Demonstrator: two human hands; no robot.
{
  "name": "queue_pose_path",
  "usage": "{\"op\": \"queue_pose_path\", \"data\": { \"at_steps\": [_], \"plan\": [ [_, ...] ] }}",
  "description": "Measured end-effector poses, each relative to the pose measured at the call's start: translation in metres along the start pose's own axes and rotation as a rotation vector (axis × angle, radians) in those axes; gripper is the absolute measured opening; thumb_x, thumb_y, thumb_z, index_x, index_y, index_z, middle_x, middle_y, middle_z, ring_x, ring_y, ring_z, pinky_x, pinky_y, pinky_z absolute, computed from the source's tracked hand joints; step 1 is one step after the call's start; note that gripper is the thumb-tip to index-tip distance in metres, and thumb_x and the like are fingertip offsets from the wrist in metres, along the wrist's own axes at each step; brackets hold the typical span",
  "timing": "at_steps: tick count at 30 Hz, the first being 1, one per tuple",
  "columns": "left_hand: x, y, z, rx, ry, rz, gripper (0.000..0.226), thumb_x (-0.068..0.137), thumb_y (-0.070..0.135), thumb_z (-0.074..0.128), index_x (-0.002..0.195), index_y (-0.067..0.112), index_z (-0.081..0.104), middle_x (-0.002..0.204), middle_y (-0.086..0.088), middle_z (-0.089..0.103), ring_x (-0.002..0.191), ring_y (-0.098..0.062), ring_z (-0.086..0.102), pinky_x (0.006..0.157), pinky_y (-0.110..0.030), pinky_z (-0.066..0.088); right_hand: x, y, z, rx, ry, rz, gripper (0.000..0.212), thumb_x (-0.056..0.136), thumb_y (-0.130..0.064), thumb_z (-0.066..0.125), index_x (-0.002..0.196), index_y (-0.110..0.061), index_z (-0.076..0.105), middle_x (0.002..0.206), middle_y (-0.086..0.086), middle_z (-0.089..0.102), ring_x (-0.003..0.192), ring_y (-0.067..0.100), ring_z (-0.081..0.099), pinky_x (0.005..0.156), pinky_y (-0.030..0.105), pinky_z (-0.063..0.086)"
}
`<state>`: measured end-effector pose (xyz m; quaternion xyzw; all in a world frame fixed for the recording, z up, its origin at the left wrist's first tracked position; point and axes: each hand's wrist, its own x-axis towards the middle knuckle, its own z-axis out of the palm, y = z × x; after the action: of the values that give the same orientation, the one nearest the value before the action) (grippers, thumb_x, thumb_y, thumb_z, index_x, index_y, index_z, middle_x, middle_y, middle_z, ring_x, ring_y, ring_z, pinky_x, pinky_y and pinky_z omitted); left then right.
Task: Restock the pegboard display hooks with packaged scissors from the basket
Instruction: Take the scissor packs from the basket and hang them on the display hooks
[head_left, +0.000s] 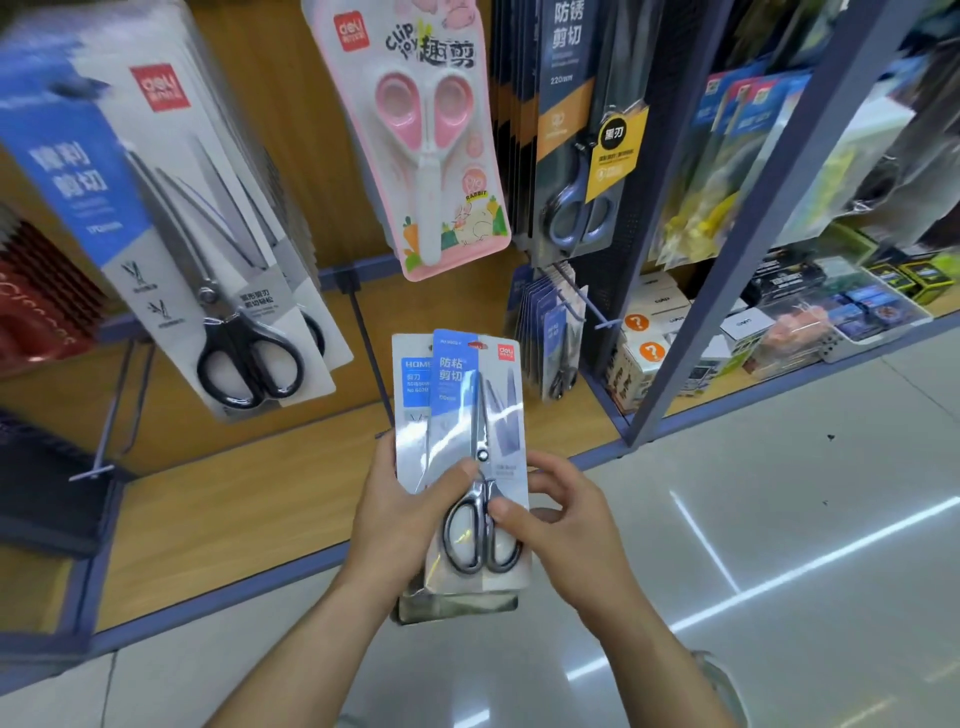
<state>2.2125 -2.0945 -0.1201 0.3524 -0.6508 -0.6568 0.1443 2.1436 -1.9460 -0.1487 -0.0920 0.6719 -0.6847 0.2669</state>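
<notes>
1. Head view: at centre, the left hand (395, 514) grips a fanned stack of scissors packs (467, 395), thumb across the front. The right hand (566, 519) pinches the front pack by the handles.
2. Pulling that pack free could drag the back one out onto the floor (779, 493).
3. The labels differ, so a pack could go on the wrong hook. A seemingly bare hook (106, 426) juts out at nine o'clock.
4. The basket is not in view. At three o'clock, a clear tray (878, 340) holds small boxes.

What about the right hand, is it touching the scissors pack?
Touching. The head view shows the right hand with its thumb pressed on the scissors pack.
</notes>
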Motion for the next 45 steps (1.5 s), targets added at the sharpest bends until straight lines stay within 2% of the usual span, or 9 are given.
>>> {"op": "queue_pose_path", "data": {
  "at_steps": [4, 8, 14, 18, 23, 34, 36, 41, 45],
  "plan": [
    [-0.001, 0.002, -0.002, 0.018, -0.01, -0.009, 0.047, 0.081, 0.027, 0.084, 0.121, 0.035, 0.059, 0.105, 0.017, 0.076, 0.097, -0.004, 0.073, 0.086, -0.03, 0.058, 0.001, 0.002, -0.006, 0.135, 0.03, 0.058, 0.031, 0.092, -0.012, 0.073, 0.116, -0.015, 0.053, 0.1, 0.009, 0.079, 0.086, 0.032, 0.077, 0.07, 0.043, 0.06],
    [0.003, 0.003, -0.003, 0.071, -0.031, -0.041, 0.056, 0.078, 0.021, 0.089, 0.122, 0.036, 0.059, 0.105, 0.013, 0.077, 0.097, -0.01, 0.075, 0.093, -0.043, 0.059, 0.006, 0.006, -0.014, 0.212, -0.012, 0.124, 0.025, 0.097, -0.016, 0.064, 0.116, -0.013, 0.048, 0.099, 0.015, 0.078, 0.086, 0.032, 0.075, 0.069, 0.042, 0.058],
    [0.005, 0.006, -0.003, 0.118, -0.081, -0.041, 0.064, 0.076, 0.019, 0.09, 0.127, 0.038, 0.057, 0.108, 0.016, 0.076, 0.096, -0.005, 0.074, 0.09, -0.036, 0.059, 0.015, 0.012, -0.031, 0.189, -0.084, 0.121, 0.02, 0.101, -0.012, 0.059, 0.12, -0.006, 0.059, 0.094, 0.016, 0.078, 0.083, 0.028, 0.076, 0.065, 0.037, 0.059],
    [0.007, 0.008, -0.008, 0.104, -0.07, -0.081, 0.064, 0.075, 0.022, 0.09, 0.126, 0.04, 0.055, 0.107, 0.011, 0.076, 0.091, -0.011, 0.077, 0.077, -0.034, 0.062, 0.024, 0.022, -0.049, 0.29, 0.014, 0.129, 0.017, 0.1, -0.006, 0.058, 0.115, -0.005, 0.064, 0.097, 0.016, 0.077, 0.083, 0.028, 0.074, 0.068, 0.037, 0.06],
    [0.01, 0.013, -0.012, 0.117, -0.037, -0.078, 0.062, 0.077, 0.023, 0.089, 0.125, 0.04, 0.053, 0.105, 0.009, 0.076, 0.087, -0.012, 0.077, 0.071, -0.034, 0.063, 0.047, 0.04, -0.078, 0.129, 0.128, 0.109, 0.017, 0.099, -0.005, 0.061, 0.113, -0.013, 0.067, 0.091, 0.008, 0.079, 0.078, 0.02, 0.075, 0.062, 0.029, 0.055],
    [0.012, 0.015, -0.008, 0.123, -0.032, -0.089, 0.068, 0.076, 0.029, 0.089, 0.131, 0.041, 0.05, 0.106, 0.009, 0.075, 0.086, -0.01, 0.077, 0.066, -0.032, 0.063, 0.115, 0.042, -0.093, -0.057, 0.241, 0.023, 0.024, 0.101, -0.006, 0.061, 0.122, -0.018, 0.061, 0.085, -0.016, 0.076, 0.078, -0.001, 0.073, 0.064, 0.016, 0.056],
    [0.012, 0.016, -0.008, 0.121, -0.031, -0.095, 0.068, 0.076, 0.029, 0.088, 0.131, 0.04, 0.05, 0.106, 0.009, 0.074, 0.085, -0.009, 0.077, 0.063, -0.03, 0.063, 0.115, 0.047, -0.096, -0.086, 0.248, 0.015, 0.027, 0.101, -0.008, 0.061, 0.125, -0.02, 0.062, 0.096, -0.015, 0.075, 0.083, -0.003, 0.073, 0.067, 0.016, 0.056],
    [0.013, 0.015, -0.009, 0.087, -0.021, -0.093, 0.062, 0.075, 0.026, 0.088, 0.123, 0.044, 0.052, 0.103, 0.01, 0.075, 0.084, -0.01, 0.077, 0.06, -0.026, 0.061, 0.116, 0.058, -0.096, -0.11, 0.254, 0.007, 0.031, 0.102, -0.015, 0.061, 0.132, -0.025, 0.064, 0.11, -0.011, 0.076, 0.1, 0.007, 0.073, 0.081, 0.031, 0.058],
    [0.012, 0.015, -0.009, 0.087, -0.024, -0.102, 0.064, 0.075, 0.026, 0.089, 0.125, 0.042, 0.053, 0.104, 0.01, 0.076, 0.086, -0.012, 0.078, 0.064, -0.03, 0.062, 0.142, 0.054, -0.085, -0.273, 0.249, -0.067, 0.031, 0.103, -0.023, 0.056, 0.128, -0.04, 0.062, 0.121, -0.012, 0.071, 0.114, 0.012, 0.066, 0.101, 0.041, 0.054]
  ]
}}
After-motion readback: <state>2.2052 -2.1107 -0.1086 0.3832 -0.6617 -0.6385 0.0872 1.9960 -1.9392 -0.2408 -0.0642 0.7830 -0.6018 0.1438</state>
